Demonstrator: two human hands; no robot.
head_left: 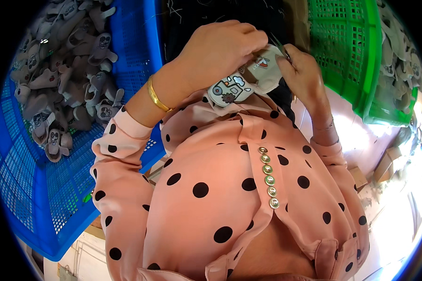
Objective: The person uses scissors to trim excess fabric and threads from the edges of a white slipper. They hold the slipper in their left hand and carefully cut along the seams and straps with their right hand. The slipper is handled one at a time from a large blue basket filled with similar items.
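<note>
My left hand (232,47) is closed on a small beige shoe upper (237,84), held over my lap. An embroidered grey vehicle with a dark cogged wheel and a pale blue cloud decorates its front. A pale inner piece with a small orange print (262,62) shows between my hands. Closed around dark, narrow thread snips (280,46), my right hand (304,75) has its thumb beside the edge of that pale piece. The snips' handles are mostly hidden in the palm, and the left fingertips are partly out of sight behind the hand.
A large blue plastic basket (136,35) at my left holds a heap of similar small shoe uppers (56,77). On the right stands a green plastic basket (344,51) with more pieces (398,61) beyond its wall. Cardboard boxes (387,164) sit at lower right.
</note>
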